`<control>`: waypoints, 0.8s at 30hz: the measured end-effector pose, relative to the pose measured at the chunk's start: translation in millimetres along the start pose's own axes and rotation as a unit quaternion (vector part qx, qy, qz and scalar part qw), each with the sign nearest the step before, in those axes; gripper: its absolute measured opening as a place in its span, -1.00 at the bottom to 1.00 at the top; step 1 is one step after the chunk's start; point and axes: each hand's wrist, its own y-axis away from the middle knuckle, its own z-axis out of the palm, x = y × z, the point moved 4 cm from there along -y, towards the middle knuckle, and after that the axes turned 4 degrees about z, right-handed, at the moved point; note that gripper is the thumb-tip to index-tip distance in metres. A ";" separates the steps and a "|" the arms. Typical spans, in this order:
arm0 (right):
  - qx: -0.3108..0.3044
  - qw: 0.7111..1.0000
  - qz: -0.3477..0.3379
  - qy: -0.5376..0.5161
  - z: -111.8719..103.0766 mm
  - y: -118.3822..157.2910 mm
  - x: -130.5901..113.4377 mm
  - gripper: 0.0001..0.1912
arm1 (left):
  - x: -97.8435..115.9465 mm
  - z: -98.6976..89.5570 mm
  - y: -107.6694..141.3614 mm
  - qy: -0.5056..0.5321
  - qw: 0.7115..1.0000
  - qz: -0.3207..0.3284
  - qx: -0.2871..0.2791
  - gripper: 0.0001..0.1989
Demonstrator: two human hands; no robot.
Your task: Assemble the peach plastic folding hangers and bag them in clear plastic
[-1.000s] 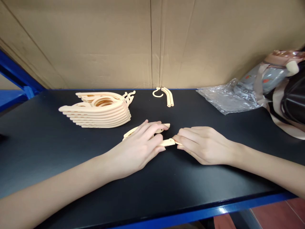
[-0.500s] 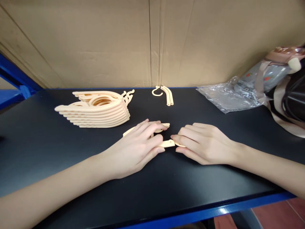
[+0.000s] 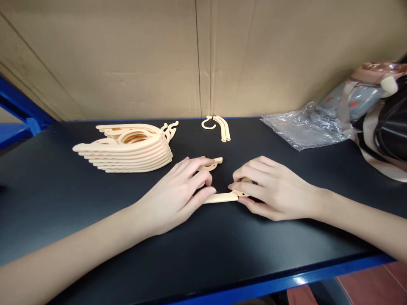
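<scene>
A cream plastic hanger piece (image 3: 222, 198) lies low over the black table between my hands. My left hand (image 3: 181, 195) grips its left part with thumb and fingers, palm down; its upper fingers rest over another cream part (image 3: 212, 165). My right hand (image 3: 273, 188) pinches a small cream piece (image 3: 243, 193), which touches the right end of the long one. My right fingers partly hide the small piece. Behind my left hand stands a stack of cream hangers (image 3: 133, 150), their hooks pointing right.
At the table's back edge lie a loose cream hook (image 3: 208, 125) and two curved arms (image 3: 223, 128). Farther right are a clear plastic bag (image 3: 305, 127), a strapped bottle (image 3: 346, 97) and a black bag (image 3: 392, 123). Cardboard (image 3: 127, 59) rises behind the table (image 3: 143, 262).
The small piece in my right hand has turned and more of it shows at the joint. My left fingers have shifted, uncovering more of the long piece and the part behind it.
</scene>
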 end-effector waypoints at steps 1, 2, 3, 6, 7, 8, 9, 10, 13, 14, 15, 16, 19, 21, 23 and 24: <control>0.000 1.000 0.002 -0.011 -1.3 0.5 0.3 -0.79 | -1.6 -0.2 0.1 0.004 1.000 -0.015 0.000 -0.71; -0.002 1.000 0.004 -0.022 -2.5 0.7 0.2 -0.80 | -3.2 -0.4 0.4 0.009 1.000 -0.029 -0.001 -0.70; -0.008 0.999 0.006 -0.035 -3.5 0.8 -0.4 -0.79 | -4.5 -0.6 0.8 0.015 0.999 -0.041 -0.002 -0.68; -0.030 0.996 0.014 -0.081 -5.9 0.0 -3.6 -0.73 | -7.8 -1.0 1.8 0.017 0.998 -0.063 -0.001 -0.63; -0.037 0.994 0.018 -0.097 -6.4 -0.4 -4.6 -0.72 | -8.5 -1.1 2.0 0.013 0.998 -0.066 -0.001 -0.62; -0.042 0.993 0.022 -0.112 -6.7 -0.7 -5.4 -0.70 | -9.3 -1.4 2.0 0.007 0.998 -0.068 0.002 -0.62; -0.048 0.990 0.026 -0.127 -6.6 -0.9 -5.8 -0.69 | -10.2 -1.3 1.9 0.001 0.997 -0.072 0.000 -0.61; -0.055 0.988 0.029 -0.143 -6.3 -1.0 -6.0 -0.69 | -11.0 -1.5 1.8 -0.005 0.997 -0.075 0.001 -0.60; -0.072 0.977 0.033 -0.198 -4.6 -0.4 -6.2 -0.65 | -12.8 -3.0 1.4 -0.014 0.997 -0.078 0.007 -0.58; -0.074 0.974 0.031 -0.212 -4.2 -0.2 -6.4 -0.64 | -13.6 -4.0 1.4 -0.011 0.997 -0.080 0.012 -0.58; -0.073 0.972 0.028 -0.222 -4.0 0.0 -6.9 -0.64 | -14.3 -5.2 1.5 -0.004 0.997 -0.081 0.019 -0.57; -0.070 0.971 0.027 -0.226 -3.9 0.2 -7.6 -0.64 | -15.0 -6.5 1.6 0.005 0.996 -0.083 0.026 -0.57; -0.050 0.979 0.035 -0.195 -4.5 0.5 -9.5 -0.77 | -16.3 -10.0 1.2 0.023 0.995 -0.088 0.033 -0.54; -0.039 0.985 0.042 -0.161 -4.9 0.7 -10.9 -0.73 | -16.6 -10.7 0.3 0.019 0.995 -0.091 0.021 -0.53; -0.036 0.988 0.038 -0.143 -5.1 1.0 -12.6 -0.65 | -17.5 -10.4 -0.3 0.013 0.995 -0.096 0.016 -0.54; -0.037 0.989 0.032 -0.142 -5.2 1.2 -13.4 -0.65 | -18.3 -9.9 -0.3 0.011 0.995 -0.097 0.016 -0.55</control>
